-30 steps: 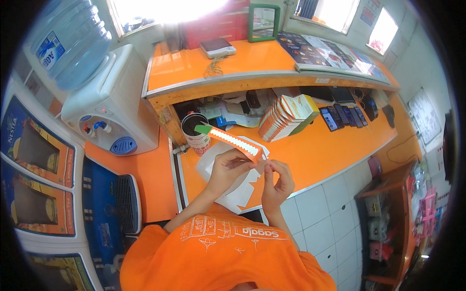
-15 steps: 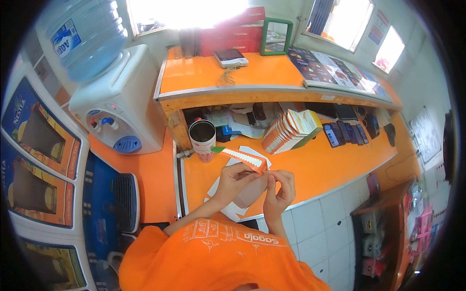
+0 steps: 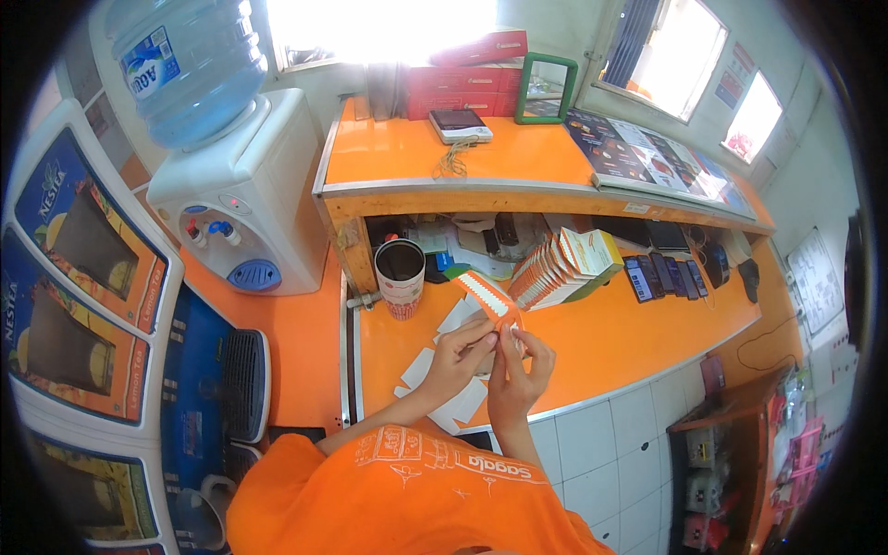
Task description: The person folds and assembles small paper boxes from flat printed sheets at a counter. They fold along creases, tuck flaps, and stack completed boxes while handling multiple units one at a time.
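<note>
Both my hands work on a folded cardboard carton [image 3: 487, 294], orange with a white scalloped pattern and a green tip. It slants up to the left from my fingers, above the orange counter. My left hand [image 3: 461, 359] pinches its lower end between thumb and fingers. Close against it, my right hand [image 3: 518, 370] pinches the same end from the right. Flat white cardboard blanks [image 3: 455, 407] lie on the counter under my hands, partly hidden by them. Just beyond stands a row of similar orange-and-white cartons [image 3: 566, 268], packed upright together.
A tall printed cup [image 3: 400, 282] stands left of the carton. Several phones [image 3: 666, 276] lie at the right under the raised shelf [image 3: 518, 166]. A white water dispenser [image 3: 236, 199] is at the left. Beyond the counter's front edge lies a tiled floor [image 3: 592, 444].
My hands have come closer together at the carton's lower end. The carton now slants more steeply. The whole view has shifted slightly, moving the surroundings right and down.
</note>
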`<action>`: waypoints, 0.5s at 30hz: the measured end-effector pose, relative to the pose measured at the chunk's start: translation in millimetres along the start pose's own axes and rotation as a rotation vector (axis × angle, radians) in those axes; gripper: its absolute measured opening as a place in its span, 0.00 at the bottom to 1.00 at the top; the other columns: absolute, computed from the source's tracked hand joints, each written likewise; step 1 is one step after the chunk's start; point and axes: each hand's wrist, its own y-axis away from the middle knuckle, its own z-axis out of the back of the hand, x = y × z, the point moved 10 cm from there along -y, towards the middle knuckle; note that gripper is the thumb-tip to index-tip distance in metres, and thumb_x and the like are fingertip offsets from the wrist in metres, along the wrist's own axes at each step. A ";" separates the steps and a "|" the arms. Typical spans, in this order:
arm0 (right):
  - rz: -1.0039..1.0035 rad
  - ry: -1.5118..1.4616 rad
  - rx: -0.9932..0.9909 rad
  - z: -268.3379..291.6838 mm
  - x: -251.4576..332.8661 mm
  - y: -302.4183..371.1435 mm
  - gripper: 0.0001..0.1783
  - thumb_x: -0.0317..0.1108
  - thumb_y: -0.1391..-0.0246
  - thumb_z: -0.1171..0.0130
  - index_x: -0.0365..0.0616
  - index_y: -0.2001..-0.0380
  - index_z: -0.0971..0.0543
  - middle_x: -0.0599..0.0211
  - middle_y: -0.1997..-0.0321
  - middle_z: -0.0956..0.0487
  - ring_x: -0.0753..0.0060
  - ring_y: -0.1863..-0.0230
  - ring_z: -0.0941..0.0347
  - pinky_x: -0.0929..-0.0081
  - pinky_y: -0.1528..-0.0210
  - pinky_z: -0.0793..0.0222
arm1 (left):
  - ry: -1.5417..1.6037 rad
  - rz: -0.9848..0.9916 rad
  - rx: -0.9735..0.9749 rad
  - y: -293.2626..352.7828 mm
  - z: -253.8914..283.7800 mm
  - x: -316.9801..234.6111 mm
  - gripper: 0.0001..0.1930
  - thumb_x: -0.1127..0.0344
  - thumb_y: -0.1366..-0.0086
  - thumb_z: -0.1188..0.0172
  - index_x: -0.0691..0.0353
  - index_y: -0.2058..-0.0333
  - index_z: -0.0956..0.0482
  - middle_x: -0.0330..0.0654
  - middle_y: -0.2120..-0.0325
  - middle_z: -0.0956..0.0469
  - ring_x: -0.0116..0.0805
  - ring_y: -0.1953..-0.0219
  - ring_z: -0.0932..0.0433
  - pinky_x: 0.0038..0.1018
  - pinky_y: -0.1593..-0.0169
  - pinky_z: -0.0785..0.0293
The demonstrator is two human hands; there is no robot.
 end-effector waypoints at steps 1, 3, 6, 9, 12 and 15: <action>0.023 0.064 0.011 -1.8 2.0 0.1 0.13 0.22 0.50 0.39 0.44 0.59 0.19 0.60 0.52 0.27 0.61 0.55 0.30 0.72 0.58 0.33 | -0.015 -0.038 -0.006 0.2 0.6 -3.2 0.17 0.71 0.34 0.45 0.71 0.48 0.27 0.43 0.55 0.22 0.27 0.55 0.24 0.20 0.50 0.29; 0.061 0.112 0.056 -7.0 5.1 1.5 0.14 0.23 0.47 0.41 0.43 0.56 0.20 0.56 0.46 0.30 0.56 0.51 0.30 0.69 0.54 0.32 | 0.111 0.154 -0.019 2.0 2.2 18.5 0.17 0.69 0.32 0.47 0.71 0.48 0.27 0.41 0.56 0.22 0.25 0.55 0.25 0.19 0.50 0.30; -0.024 -0.073 0.110 -13.5 -2.9 4.3 0.15 0.26 0.43 0.44 0.41 0.51 0.23 0.50 0.40 0.34 0.50 0.45 0.32 0.63 0.48 0.33 | 0.255 0.265 -0.053 2.0 5.0 37.6 0.15 0.68 0.31 0.48 0.71 0.51 0.26 0.37 0.57 0.23 0.23 0.57 0.26 0.19 0.51 0.30; -0.269 -0.349 0.100 -17.7 -25.7 9.8 0.18 0.29 0.41 0.48 0.39 0.46 0.28 0.48 0.41 0.33 0.51 0.43 0.32 0.63 0.46 0.34 | 0.193 0.262 -0.001 3.1 1.7 44.2 0.13 0.68 0.31 0.48 0.70 0.53 0.24 0.36 0.58 0.22 0.22 0.58 0.26 0.19 0.53 0.30; -0.323 -0.303 0.140 -17.5 -37.3 10.0 0.21 0.30 0.40 0.50 0.38 0.44 0.31 0.49 0.47 0.28 0.54 0.48 0.28 0.66 0.51 0.32 | 0.142 0.151 0.043 3.5 -6.4 36.8 0.11 0.68 0.31 0.48 0.68 0.56 0.23 0.36 0.62 0.22 0.21 0.61 0.26 0.19 0.55 0.30; -0.487 -0.375 0.214 -24.7 -50.8 18.7 0.17 0.30 0.39 0.50 0.38 0.48 0.27 0.53 0.57 0.22 0.59 0.59 0.24 0.69 0.60 0.30 | 0.052 0.185 0.130 7.3 -15.4 37.7 0.10 0.68 0.32 0.47 0.67 0.57 0.23 0.36 0.64 0.21 0.22 0.61 0.25 0.20 0.55 0.30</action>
